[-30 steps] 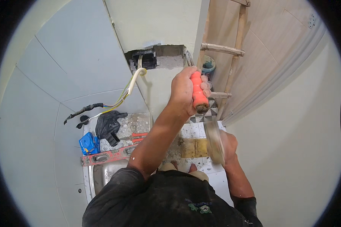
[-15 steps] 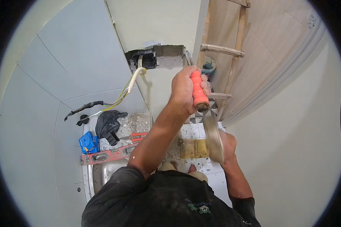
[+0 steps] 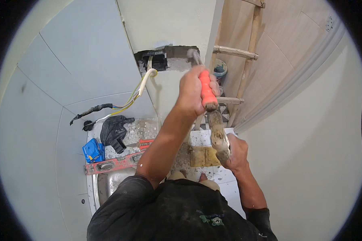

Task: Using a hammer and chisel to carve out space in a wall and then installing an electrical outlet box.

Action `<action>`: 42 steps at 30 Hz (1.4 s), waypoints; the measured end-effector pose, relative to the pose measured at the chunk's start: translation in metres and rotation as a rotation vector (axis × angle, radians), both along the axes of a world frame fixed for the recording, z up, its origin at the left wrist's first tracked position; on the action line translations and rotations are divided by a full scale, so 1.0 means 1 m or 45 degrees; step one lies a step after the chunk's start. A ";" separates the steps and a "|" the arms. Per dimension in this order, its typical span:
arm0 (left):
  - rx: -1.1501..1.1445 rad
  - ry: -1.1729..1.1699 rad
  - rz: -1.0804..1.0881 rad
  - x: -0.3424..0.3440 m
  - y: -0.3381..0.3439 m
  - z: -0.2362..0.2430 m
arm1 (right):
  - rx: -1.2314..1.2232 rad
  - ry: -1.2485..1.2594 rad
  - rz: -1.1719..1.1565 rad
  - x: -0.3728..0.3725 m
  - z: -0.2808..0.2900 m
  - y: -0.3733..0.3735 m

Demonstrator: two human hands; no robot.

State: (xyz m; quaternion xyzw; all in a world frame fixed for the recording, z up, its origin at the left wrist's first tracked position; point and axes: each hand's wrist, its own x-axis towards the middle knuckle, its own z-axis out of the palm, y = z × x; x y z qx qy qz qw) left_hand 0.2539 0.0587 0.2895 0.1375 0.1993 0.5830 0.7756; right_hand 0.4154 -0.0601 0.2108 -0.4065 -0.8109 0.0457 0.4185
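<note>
My left hand (image 3: 192, 90) is wrapped round the orange grip of a chisel (image 3: 206, 88). The chisel's metal blade points up at the right end of a rectangular recess (image 3: 179, 63) cut in the wall; its tip is blurred. Closed behind a worn, dusty hammer (image 3: 218, 134) is my right hand (image 3: 238, 152). The hammer's upper end is at the butt of the chisel grip, and I cannot tell whether they touch. A black electrical box (image 3: 159, 61) sits in the recess's left part, with a white conduit (image 3: 147, 77) and wires hanging out.
A wooden ladder (image 3: 247, 64) leans at the right, near a bucket (image 3: 220, 69). On the left counter lie a red spirit level (image 3: 118, 162), orange-handled pliers (image 3: 145, 142), a blue box (image 3: 93, 150) and a black plastic bag (image 3: 113, 130). Beside my left arm is a metal sink (image 3: 104, 184).
The hammer has come up and left with my right hand, nearer the chisel's butt. My left hand and the chisel have shifted slightly up and left.
</note>
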 end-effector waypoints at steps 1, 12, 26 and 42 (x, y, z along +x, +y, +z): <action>0.003 -0.003 -0.004 -0.005 0.002 -0.002 | 0.003 -0.003 -0.004 0.001 -0.002 -0.001; 0.065 0.084 -0.182 -0.037 -0.008 -0.015 | 0.034 0.113 0.135 -0.011 -0.010 -0.012; 0.121 0.001 -0.283 -0.035 -0.010 -0.007 | 0.047 0.021 0.061 -0.020 0.000 -0.023; -0.029 -0.157 -0.220 -0.023 -0.008 0.012 | 0.032 -0.110 -0.021 -0.027 0.029 -0.020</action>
